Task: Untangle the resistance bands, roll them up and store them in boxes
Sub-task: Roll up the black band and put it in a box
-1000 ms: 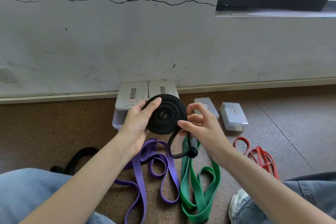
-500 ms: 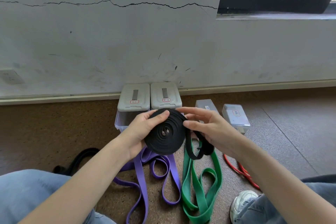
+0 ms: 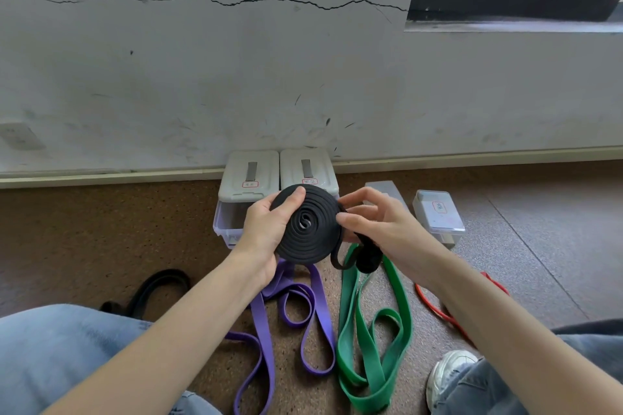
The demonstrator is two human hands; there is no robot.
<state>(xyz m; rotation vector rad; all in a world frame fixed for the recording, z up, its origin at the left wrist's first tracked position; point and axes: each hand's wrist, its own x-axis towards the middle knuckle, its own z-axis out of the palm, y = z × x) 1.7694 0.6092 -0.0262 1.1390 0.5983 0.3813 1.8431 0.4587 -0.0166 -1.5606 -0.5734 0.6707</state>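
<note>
A black resistance band wound into a flat coil (image 3: 308,224) is held up in front of me. My left hand (image 3: 266,229) grips the coil from the left, thumb across its face. My right hand (image 3: 374,222) pinches the coil's right edge, and the band's short loose tail (image 3: 357,256) hangs below my fingers. On the floor beneath lie a purple band (image 3: 303,310), a green band (image 3: 374,330) and a red band (image 3: 435,307) partly hidden by my right arm. Two white lidded boxes (image 3: 251,175) stand against the wall behind the coil.
Another black band (image 3: 151,290) lies on the floor at left by my knee. Two smaller clear boxes (image 3: 438,212) sit to the right of the white ones. My legs and a white shoe (image 3: 448,371) frame the bottom corners. A wall rises just behind the boxes.
The coil has been turned and the loose tail has grown shorter. My right hand slid from under the tail to the coil's right edge.
</note>
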